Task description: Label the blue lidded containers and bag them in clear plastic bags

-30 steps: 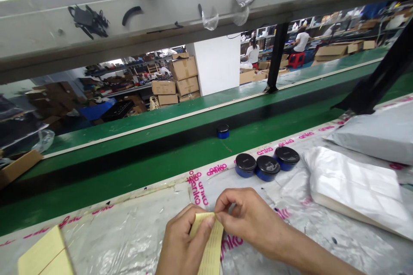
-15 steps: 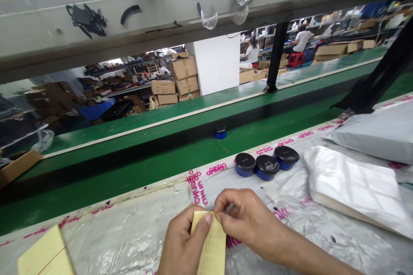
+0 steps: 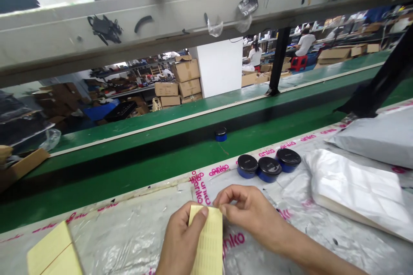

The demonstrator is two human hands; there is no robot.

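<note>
Yellow sheets with rows of fine print (image 3: 209, 245), apparently a stack of small labels, are gripped by my left hand (image 3: 180, 238), its thumb pressed flat on the front. My right hand (image 3: 253, 212) has its thumb and forefinger pinched at the top right corner of the stack. Whatever sits between those fingertips is too small to make out. Beyond my right hand, three round containers with black lids and blue sides (image 3: 269, 169) stand close together on the plastic-covered table (image 3: 135, 232). A second yellow stack (image 3: 53, 253) lies at the lower left.
Another blue and black round container (image 3: 221, 135) stands on the green conveyor belt (image 3: 155, 161) ahead. White plastic bags (image 3: 358, 187) and a grey packet (image 3: 380, 137) lie on the right. A beam (image 3: 180, 17) crosses overhead. Two people sit in the background among cardboard boxes (image 3: 186, 73).
The view has shifted slightly, so the scene appears a little lower and to the right. The yellow stack and my left hand have moved slightly left; my right hand keeps its pinch at the corner.
</note>
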